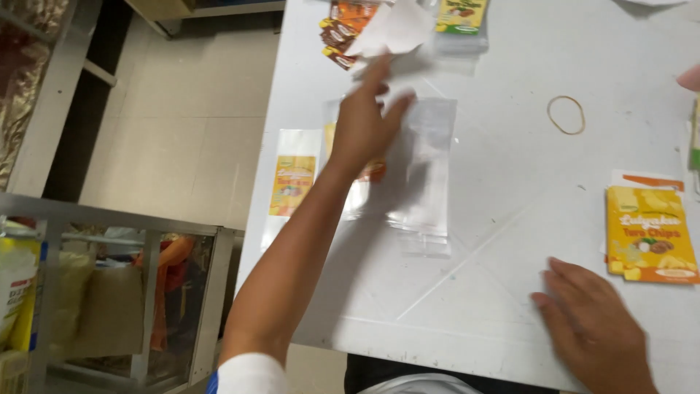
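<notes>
My left hand (367, 120) reaches out over the white table (510, 182), fingers spread, resting on a stack of clear plastic pouches (426, 171) with an orange and yellow label half hidden beneath it. A white paper sheet (397, 29) lies just beyond its fingertips. My right hand (594, 325) lies flat, palm down, on the table near the front edge, holding nothing. Just to its upper right sits a stack of yellow and orange printed labels (649, 233).
A labelled clear pouch (293, 182) hangs at the table's left edge. A rubber band (566, 114) lies mid-table. Brown and orange packets (343, 29) and a green-yellow pack (461, 16) sit at the far edge. Another person's fingertip (690, 76) shows at right. Metal shelving (109, 292) stands at lower left.
</notes>
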